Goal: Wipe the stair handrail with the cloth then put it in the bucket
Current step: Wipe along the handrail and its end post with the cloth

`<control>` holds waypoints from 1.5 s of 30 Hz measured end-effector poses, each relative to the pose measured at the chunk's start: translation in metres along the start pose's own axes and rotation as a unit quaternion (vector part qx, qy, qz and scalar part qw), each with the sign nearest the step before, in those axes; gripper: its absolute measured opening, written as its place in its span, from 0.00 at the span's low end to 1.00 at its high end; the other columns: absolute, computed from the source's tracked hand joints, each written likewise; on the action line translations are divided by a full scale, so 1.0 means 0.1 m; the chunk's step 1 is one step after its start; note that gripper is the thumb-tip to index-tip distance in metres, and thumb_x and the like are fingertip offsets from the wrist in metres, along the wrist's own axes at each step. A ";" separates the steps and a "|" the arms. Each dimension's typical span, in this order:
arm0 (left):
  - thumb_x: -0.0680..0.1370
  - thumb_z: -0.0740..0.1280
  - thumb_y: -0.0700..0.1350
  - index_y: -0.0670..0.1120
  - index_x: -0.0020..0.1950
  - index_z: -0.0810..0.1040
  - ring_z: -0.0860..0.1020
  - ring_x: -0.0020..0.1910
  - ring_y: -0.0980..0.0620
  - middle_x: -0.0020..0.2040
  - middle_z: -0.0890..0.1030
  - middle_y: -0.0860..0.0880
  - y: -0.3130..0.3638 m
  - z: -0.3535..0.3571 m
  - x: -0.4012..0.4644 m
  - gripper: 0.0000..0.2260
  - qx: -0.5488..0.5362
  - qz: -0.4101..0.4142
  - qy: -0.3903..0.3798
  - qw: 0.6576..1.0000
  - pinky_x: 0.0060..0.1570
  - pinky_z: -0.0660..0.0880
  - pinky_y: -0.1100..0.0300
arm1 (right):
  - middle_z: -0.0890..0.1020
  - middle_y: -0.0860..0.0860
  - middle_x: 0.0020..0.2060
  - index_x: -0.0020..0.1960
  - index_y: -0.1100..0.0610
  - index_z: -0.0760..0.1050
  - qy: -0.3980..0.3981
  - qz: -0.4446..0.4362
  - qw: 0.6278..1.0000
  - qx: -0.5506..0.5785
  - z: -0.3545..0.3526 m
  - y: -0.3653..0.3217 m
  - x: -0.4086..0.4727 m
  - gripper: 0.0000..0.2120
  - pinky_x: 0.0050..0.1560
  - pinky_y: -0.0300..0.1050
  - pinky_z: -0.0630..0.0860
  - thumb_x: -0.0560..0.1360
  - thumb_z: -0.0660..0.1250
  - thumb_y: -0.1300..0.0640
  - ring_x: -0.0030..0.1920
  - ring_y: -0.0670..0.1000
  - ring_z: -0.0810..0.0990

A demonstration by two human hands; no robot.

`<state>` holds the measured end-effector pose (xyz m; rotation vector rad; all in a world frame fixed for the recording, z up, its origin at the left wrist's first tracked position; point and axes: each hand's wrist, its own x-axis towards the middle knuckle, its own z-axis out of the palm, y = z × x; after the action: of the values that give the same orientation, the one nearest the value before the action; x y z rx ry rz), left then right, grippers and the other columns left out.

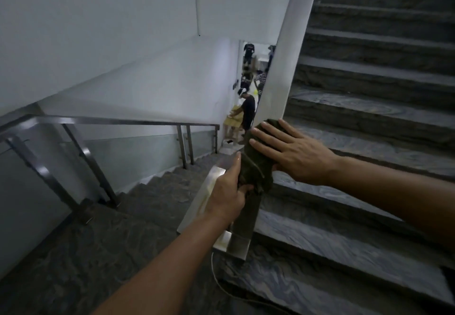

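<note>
A dark olive cloth (257,169) is draped over the top of the steel stair handrail (209,191) at the turn of the landing. My left hand (227,191) grips the cloth's lower corner, thumb along the rail's shiny top face. My right hand (293,152) lies flat on the cloth with fingers spread, pressing it onto the rail. The rail's square post (242,231) drops to the floor just below. No bucket is in view.
Marble steps (369,122) rise on the right. A lower flight descends to the left with a second steel and glass railing (123,127). A white wall pillar (283,63) stands behind the cloth. People (247,110) stand at the bottom doorway. A white cable (215,272) lies on the floor.
</note>
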<state>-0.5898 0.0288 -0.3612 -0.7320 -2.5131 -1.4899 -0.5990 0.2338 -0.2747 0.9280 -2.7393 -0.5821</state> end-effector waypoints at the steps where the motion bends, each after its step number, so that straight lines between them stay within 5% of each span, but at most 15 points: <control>1: 0.75 0.67 0.37 0.47 0.77 0.57 0.76 0.62 0.47 0.64 0.76 0.42 -0.02 -0.02 0.00 0.33 -0.003 0.009 -0.009 1.000 0.61 0.75 0.50 | 0.48 0.54 0.77 0.78 0.52 0.45 -0.005 0.019 1.000 0.004 -0.02 -0.09 -0.02 0.33 0.76 0.55 0.35 0.78 0.54 0.45 0.77 0.57 0.42; 7: 0.76 0.65 0.36 0.45 0.77 0.58 0.76 0.64 0.48 0.65 0.76 0.42 -0.24 -0.07 0.06 0.31 -0.012 0.061 -0.049 0.997 0.61 0.76 0.51 | 0.42 0.53 0.77 0.78 0.52 0.41 -0.025 0.110 0.991 0.076 -0.01 -0.50 -0.11 0.37 0.73 0.51 0.36 0.77 0.60 0.57 0.76 0.55 0.35; 14: 0.76 0.64 0.33 0.40 0.76 0.58 0.73 0.67 0.48 0.69 0.73 0.41 -0.42 -0.10 0.11 0.30 -0.039 0.141 -0.083 0.986 0.64 0.74 0.53 | 0.35 0.48 0.76 0.77 0.52 0.39 -0.007 0.190 0.966 0.176 0.00 -0.86 -0.14 0.36 0.71 0.47 0.52 0.76 0.54 0.65 0.74 0.48 0.29; 18: 0.78 0.62 0.38 0.41 0.78 0.52 0.66 0.73 0.46 0.75 0.65 0.41 -0.61 -0.02 0.11 0.31 -0.057 0.170 -0.114 0.977 0.67 0.71 0.47 | 0.45 0.53 0.78 0.78 0.58 0.46 0.082 0.224 0.957 0.167 0.18 -1.10 -0.12 0.31 0.65 0.58 0.72 0.78 0.56 0.64 0.77 0.53 0.38; 24: 0.78 0.61 0.35 0.42 0.78 0.44 0.69 0.71 0.48 0.75 0.64 0.40 -0.80 0.05 0.14 0.35 -0.112 0.200 -0.152 0.961 0.65 0.74 0.48 | 0.53 0.64 0.76 0.75 0.61 0.58 0.235 0.325 0.903 0.154 0.48 -1.40 0.06 0.23 0.68 0.58 0.69 0.80 0.55 0.61 0.77 0.61 0.52; 27: 0.78 0.60 0.32 0.37 0.77 0.44 0.68 0.71 0.57 0.75 0.64 0.40 -0.96 0.16 0.18 0.34 -0.148 0.233 -0.154 0.949 0.68 0.70 0.58 | 0.53 0.63 0.76 0.74 0.60 0.60 0.316 0.391 0.847 0.171 0.62 -1.61 0.20 0.23 0.65 0.51 0.73 0.80 0.55 0.62 0.75 0.57 0.60; 31: 0.81 0.56 0.43 0.31 0.75 0.42 0.56 0.76 0.36 0.77 0.52 0.32 -1.17 0.29 0.21 0.31 -0.158 0.330 -0.161 0.917 0.71 0.63 0.41 | 0.56 0.67 0.74 0.72 0.65 0.62 0.385 0.463 0.791 0.112 0.82 -1.87 0.41 0.22 0.67 0.43 0.70 0.79 0.58 0.66 0.73 0.53 0.63; 35: 0.82 0.54 0.49 0.29 0.73 0.42 0.48 0.77 0.34 0.76 0.44 0.30 -1.33 0.19 0.17 0.32 -0.150 0.376 -0.227 0.886 0.75 0.57 0.43 | 0.59 0.67 0.73 0.71 0.67 0.64 0.372 0.514 0.770 0.066 1.03 -2.15 0.53 0.20 0.67 0.39 0.69 0.81 0.55 0.60 0.70 0.48 0.65; 37: 0.81 0.58 0.48 0.30 0.73 0.42 0.53 0.76 0.35 0.76 0.42 0.33 -1.51 0.12 0.12 0.33 -0.130 0.377 -0.278 0.874 0.75 0.58 0.58 | 0.59 0.65 0.74 0.72 0.66 0.63 0.342 0.544 0.762 0.079 1.17 -2.34 0.56 0.21 0.64 0.39 0.72 0.82 0.52 0.57 0.66 0.51 0.71; 40: 0.76 0.64 0.32 0.44 0.75 0.34 0.68 0.70 0.43 0.77 0.33 0.48 -1.82 0.04 0.06 0.42 -0.070 0.350 -0.377 0.855 0.57 0.62 0.83 | 0.58 0.62 0.75 0.73 0.64 0.61 0.296 0.583 0.751 0.093 1.37 -2.58 0.60 0.25 0.56 0.42 0.78 0.77 0.58 0.66 0.59 0.58 0.78; 42: 0.74 0.64 0.30 0.50 0.74 0.30 0.66 0.71 0.46 0.75 0.28 0.54 -1.99 0.03 0.02 0.46 -0.024 0.347 -0.412 0.842 0.56 0.66 0.79 | 0.57 0.60 0.76 0.74 0.62 0.60 0.274 0.607 0.737 0.113 1.46 -2.70 0.65 0.29 0.53 0.42 0.79 0.74 0.58 0.68 0.60 0.57 0.78; 45: 0.75 0.69 0.36 0.52 0.72 0.26 0.65 0.72 0.44 0.75 0.26 0.53 -2.11 0.06 -0.05 0.50 0.040 0.339 -0.452 0.824 0.63 0.73 0.56 | 0.54 0.55 0.77 0.76 0.57 0.57 0.227 0.652 0.705 0.163 1.60 -2.89 0.71 0.31 0.50 0.46 0.80 0.73 0.57 0.65 0.59 0.58 0.78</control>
<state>-0.6836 -0.0511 -0.5330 -2.4392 -2.2661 -0.8398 -0.5464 0.0285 -0.5376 -0.8320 -2.2383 0.3773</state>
